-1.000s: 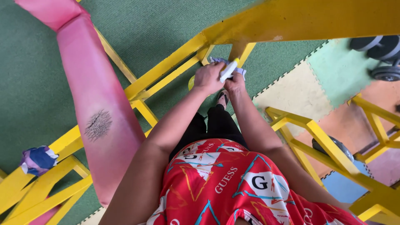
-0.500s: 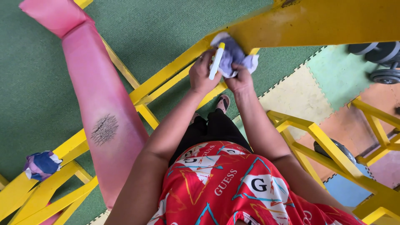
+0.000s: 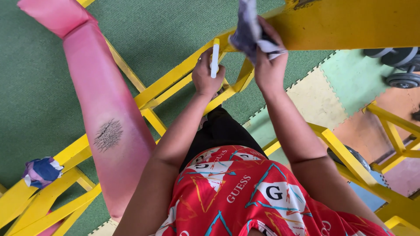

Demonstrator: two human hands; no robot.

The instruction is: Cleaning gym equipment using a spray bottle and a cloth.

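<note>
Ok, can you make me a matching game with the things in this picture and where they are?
Things:
1. grey cloth
2. white tube
3. blue and purple rag
4. cracked pink pad

Places:
A. lying on the yellow frame, low on the left
B. in the left hand
C. in the right hand, against the yellow beam
D. stretched along the left side

Pairs: 1-C, 2-B, 3-A, 4-D

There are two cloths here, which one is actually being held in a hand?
The greyish-purple cloth at the top, gripped by the right hand against the yellow beam. The blue and purple cloth lies bunched on the yellow frame at lower left, untouched.
</note>
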